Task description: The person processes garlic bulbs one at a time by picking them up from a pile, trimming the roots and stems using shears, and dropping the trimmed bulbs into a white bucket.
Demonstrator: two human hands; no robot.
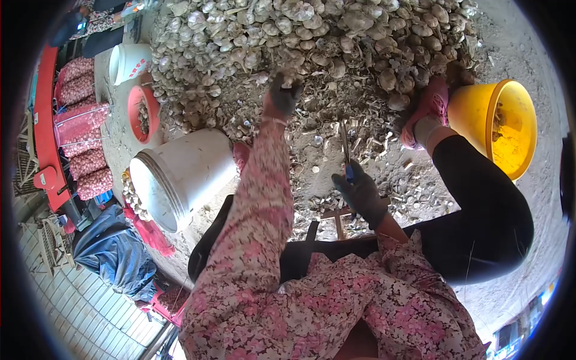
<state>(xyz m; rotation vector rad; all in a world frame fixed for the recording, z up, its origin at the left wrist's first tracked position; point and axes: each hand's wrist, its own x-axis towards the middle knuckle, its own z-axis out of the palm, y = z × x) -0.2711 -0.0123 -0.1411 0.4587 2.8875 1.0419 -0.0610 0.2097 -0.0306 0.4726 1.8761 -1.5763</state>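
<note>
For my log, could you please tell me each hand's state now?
Left hand: at garlic pile; grip cannot be told.
Right hand: closed, holding blue-handled tool.

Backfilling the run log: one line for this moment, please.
left hand: at garlic pile edge, grip unclear | right hand: holding blue-handled cutting tool, tip toward pile | yellow bucket: beside right foot

Wide-angle distortion curves the frame edges; corners are black. Ground [528, 258] at right is bright; garlic [420, 30] at upper right, dimmer. Slight blur affects the left sleeve [264, 171].
</note>
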